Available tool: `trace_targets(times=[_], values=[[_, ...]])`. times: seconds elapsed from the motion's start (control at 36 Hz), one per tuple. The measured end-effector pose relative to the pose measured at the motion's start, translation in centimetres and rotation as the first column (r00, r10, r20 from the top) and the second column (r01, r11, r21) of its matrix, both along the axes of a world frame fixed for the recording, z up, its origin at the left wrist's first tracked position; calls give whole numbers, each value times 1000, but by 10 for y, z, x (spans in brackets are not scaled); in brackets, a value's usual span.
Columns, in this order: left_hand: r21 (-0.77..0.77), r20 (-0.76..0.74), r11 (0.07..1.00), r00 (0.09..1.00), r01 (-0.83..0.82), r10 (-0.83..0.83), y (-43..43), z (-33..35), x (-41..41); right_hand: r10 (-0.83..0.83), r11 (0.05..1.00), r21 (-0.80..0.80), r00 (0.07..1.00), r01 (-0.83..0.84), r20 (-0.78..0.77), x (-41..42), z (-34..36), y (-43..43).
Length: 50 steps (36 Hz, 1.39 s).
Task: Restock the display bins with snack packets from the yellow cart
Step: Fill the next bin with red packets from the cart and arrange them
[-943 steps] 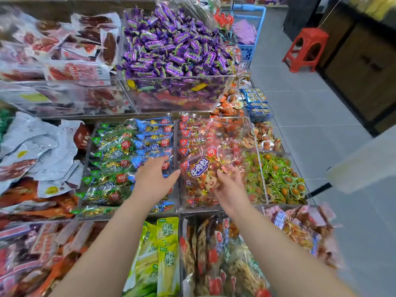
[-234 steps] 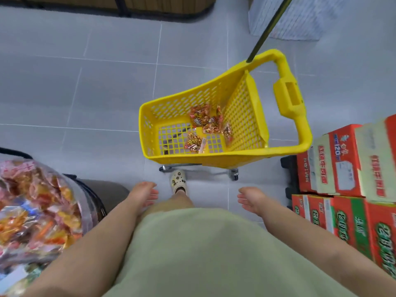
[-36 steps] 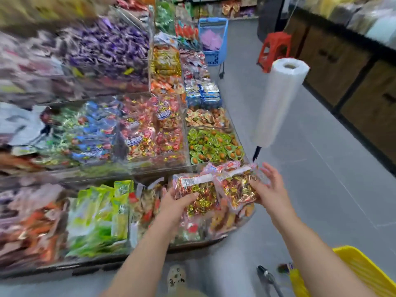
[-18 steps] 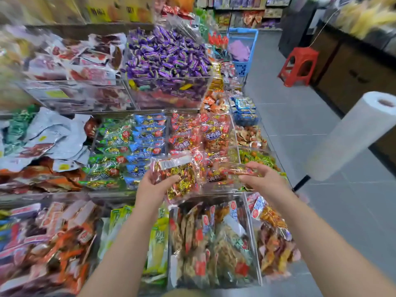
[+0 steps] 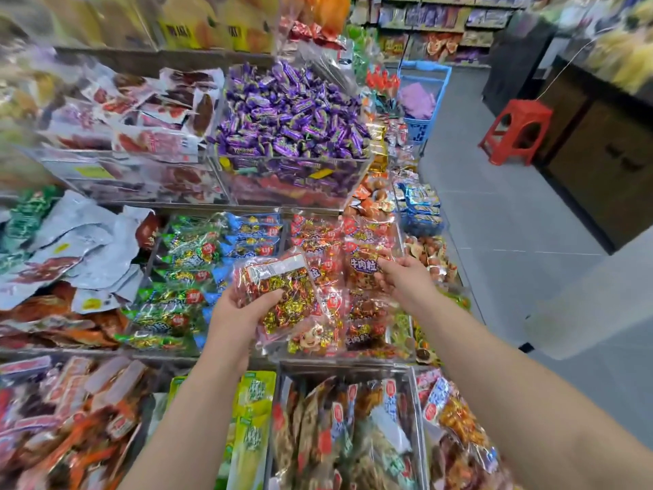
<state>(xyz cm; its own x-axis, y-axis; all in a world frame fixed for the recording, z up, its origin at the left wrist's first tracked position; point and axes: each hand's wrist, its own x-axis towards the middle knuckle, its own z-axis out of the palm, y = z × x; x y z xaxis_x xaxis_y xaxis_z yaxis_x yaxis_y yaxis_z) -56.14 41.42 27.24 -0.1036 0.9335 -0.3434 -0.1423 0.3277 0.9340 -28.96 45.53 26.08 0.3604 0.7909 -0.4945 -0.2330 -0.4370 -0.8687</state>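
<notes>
Head view: my left hand grips a snack packet of gold-wrapped pieces just above the middle bin; my right hand holds a second packet against that bin's red pile.

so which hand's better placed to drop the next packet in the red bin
Left. The left hand grips a packet just above the red bin, ready to lower. The right hand pinches a second packet that already lies on the bin's pile, so it probably only has to let go.
</notes>
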Motion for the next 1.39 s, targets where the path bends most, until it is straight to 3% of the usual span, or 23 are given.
trace_targets(times=[0.06,0.08,0.11,0.14,0.19,0.25,0.31,0.53,0.75,0.81,0.92,0.97,1.03,1.08,1.11,1.17,1.25,1.39], values=[[12,10,1000,1000,-3,3,6,0,0,16,999,-47,1000,-16,-7,-1,-5,14],[18,5,1000,1000,-4,4,9,0,0,49,996,-73,996,-44,68,-1,-6,19],[20,0,1000,1000,-6,6,12,-1,0,122,989,-112,963,-98,239,0,-7,23],[21,-2,1000,1000,-8,8,14,-2,1,218,974,-161,859,-161,464,1,-7,25],[14,-13,1000,1000,-10,10,18,-4,1,367,926,-257,511,-275,777,4,-10,26],[6,-29,1000,1000,-8,8,20,-6,2,411,884,-327,222,-334,884,8,-12,27],[-5,-34,1000,999,-9,8,22,-8,4,386,874,-335,84,-353,919,14,-15,29],[-50,8,997,999,52,-51,28,-8,10,356,843,-311,20,-438,934,19,-23,37],[-150,176,979,978,136,-108,35,2,25,454,752,-483,-179,-449,873,18,-14,39],[-158,177,977,977,144,-116,34,3,27,480,720,-550,-268,-423,835,13,-12,41],[-162,113,971,981,175,-158,29,3,24,465,709,-580,-354,-400,812,5,-7,43],[-171,53,969,984,178,-171,26,3,20,444,735,-560,-352,-382,824,2,-4,42],[-189,3,961,979,201,-204,24,4,14,403,789,-494,-300,-365,865,-1,2,36],[-224,-17,951,975,211,-221,22,3,10,315,803,-389,-232,-452,920,-3,9,24],[-245,-2,947,977,207,-214,22,3,9,266,763,-323,-185,-560,946,-4,12,15],[-282,53,938,980,200,-193,20,2,10,214,569,-238,-139,-787,967,-8,18,-9],[-304,52,935,983,182,-175,15,1,15,258,351,-271,-186,-896,948,-22,26,-45],[-320,30,908,961,270,-276,5,3,30,154,318,-176,-132,-932,979,-45,30,-68]])
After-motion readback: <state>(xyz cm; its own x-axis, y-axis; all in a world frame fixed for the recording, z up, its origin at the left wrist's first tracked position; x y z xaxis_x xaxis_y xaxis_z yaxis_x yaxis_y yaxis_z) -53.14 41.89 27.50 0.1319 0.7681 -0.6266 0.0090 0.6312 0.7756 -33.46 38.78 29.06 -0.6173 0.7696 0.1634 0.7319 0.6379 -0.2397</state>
